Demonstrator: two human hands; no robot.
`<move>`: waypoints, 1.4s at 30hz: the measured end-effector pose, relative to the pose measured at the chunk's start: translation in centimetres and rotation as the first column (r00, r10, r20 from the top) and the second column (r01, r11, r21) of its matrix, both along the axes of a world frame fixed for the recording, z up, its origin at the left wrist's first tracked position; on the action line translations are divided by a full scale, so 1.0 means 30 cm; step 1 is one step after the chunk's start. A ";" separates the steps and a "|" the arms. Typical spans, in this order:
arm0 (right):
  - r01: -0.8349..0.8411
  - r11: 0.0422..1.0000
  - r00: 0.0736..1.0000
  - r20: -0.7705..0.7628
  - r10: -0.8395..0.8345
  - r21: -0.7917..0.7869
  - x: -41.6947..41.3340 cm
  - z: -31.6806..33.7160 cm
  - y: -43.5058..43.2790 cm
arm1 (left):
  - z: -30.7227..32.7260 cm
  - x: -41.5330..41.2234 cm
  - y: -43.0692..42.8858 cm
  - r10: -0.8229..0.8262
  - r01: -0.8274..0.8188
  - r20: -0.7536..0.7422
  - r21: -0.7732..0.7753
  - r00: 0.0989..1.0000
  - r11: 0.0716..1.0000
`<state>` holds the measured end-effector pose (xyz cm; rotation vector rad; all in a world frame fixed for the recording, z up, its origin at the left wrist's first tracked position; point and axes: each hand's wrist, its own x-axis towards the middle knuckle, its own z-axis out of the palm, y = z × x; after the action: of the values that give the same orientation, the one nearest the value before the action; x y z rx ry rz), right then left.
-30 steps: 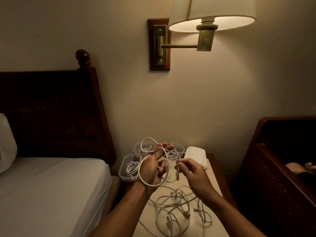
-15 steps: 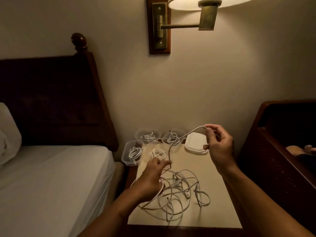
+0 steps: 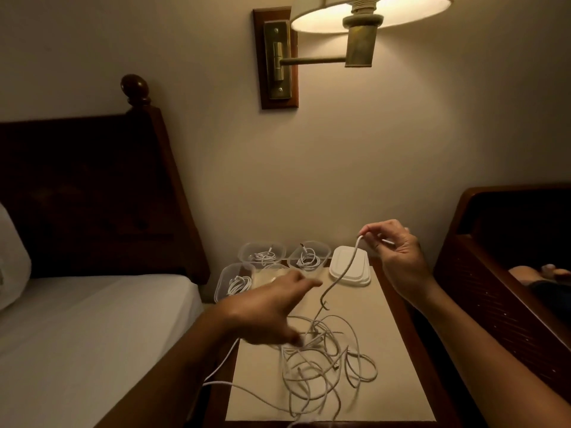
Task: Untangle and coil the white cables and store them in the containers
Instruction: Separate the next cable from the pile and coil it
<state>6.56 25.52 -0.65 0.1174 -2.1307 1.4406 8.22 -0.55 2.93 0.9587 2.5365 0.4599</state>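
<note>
Bedside table, pale top, set between two beds. On its near half lies one loose tangle of white cables, several strands looped over each other, too knotted to count; one strand trails off the table's left edge. Right hand, raised over the far right corner, pinches one lifted cable near its end between thumb and fingertips, and the cable hangs down into the tangle. Left hand, blurred, reaches across above the tangle's left side; whether it holds a strand cannot be told. Along the back edge stand four clear containers: back left container, back right container and front left container each hold one coiled white cable. The fourth container is half hidden behind the left hand, contents unclear. One stack of white lids lies just beside them, partly crossed by the lifted cable. One lit wall lamp overhead. Left: one bed, dark headboard, one pillow. Right: a second dark wooden bed frame.
</note>
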 end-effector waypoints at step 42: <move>-0.255 0.953 0.967 -0.050 0.250 -0.164 0.026 0.058 -0.191 | 0.052 -0.105 0.094 -0.574 -0.393 0.705 0.709 0.417 0.586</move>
<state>7.35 19.79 1.10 0.3560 -2.0158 1.7486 5.07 2.27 4.51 0.7331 1.0820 1.6966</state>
